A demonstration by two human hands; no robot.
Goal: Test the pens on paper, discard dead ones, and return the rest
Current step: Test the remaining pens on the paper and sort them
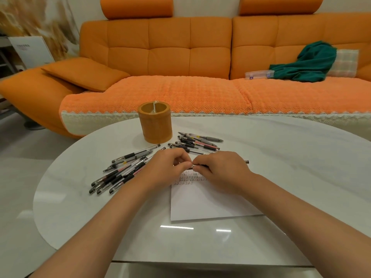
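Observation:
Both hands meet over the top of a white paper sheet (210, 203) that carries rows of small test marks. My right hand (218, 171) grips a pen (246, 162) whose far end sticks out to the right. My left hand (168, 165) pinches the pen's near end, probably its cap. One pile of pens (122, 169) lies left of the hands. A second pile of pens (197, 143) lies just behind them. An orange cylindrical pen holder (156, 125) stands upright behind the piles.
The work surface is a white oval table (80, 207) with its far edge close to an orange sofa (180, 57). On the sofa seat lie a clear plastic box (259, 74) and a green cloth (307, 63).

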